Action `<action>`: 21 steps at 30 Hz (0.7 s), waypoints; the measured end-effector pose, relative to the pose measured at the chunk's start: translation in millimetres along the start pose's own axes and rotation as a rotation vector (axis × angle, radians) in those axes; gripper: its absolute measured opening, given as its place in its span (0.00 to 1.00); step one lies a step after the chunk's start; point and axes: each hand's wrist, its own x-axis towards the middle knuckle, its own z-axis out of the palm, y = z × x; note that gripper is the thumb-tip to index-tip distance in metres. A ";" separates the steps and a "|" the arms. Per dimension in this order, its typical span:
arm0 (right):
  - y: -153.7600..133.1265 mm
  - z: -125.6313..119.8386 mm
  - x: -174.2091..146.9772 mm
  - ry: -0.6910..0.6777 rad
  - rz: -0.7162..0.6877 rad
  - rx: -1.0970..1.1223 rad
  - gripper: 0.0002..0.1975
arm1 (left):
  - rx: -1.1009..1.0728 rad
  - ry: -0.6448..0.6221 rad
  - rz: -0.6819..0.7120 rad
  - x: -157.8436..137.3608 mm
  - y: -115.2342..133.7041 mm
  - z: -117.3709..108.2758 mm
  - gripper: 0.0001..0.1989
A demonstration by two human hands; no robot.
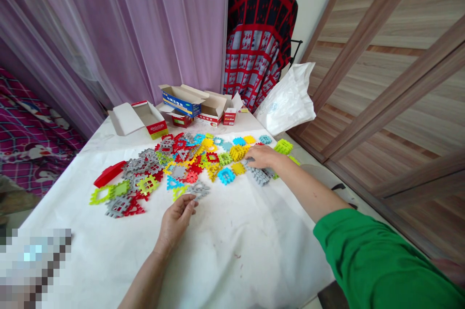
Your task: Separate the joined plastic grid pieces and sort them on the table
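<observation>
Head view: the right hand point(264, 156) partly hides grey pieces point(259, 176).

Toothed plastic pieces point(178, 172) in red, gray, yellow, green and blue overlap in a loose jumble on the white table point(236, 246). To its right lie a yellow stack point(238, 153), a gray row point(259, 176) packed close together and a lime-green stack point(283, 146).

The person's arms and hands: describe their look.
The right arm wears a plain, creased green sleeve ending near the elbow; the left arm shows no sleeve in frame. The left hand and right hand are gloveless, with no watch visible.
</observation>
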 end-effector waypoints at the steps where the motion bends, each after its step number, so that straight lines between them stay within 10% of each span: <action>1: -1.3 -0.7 0.3 0.001 0.002 -0.011 0.18 | -0.001 0.000 0.002 -0.1 0.3 0.0 0.22; 21: -17.2 -1.3 6.4 -0.049 0.122 -0.078 0.19 | -0.001 0.000 0.009 -0.3 -0.7 -0.2 0.21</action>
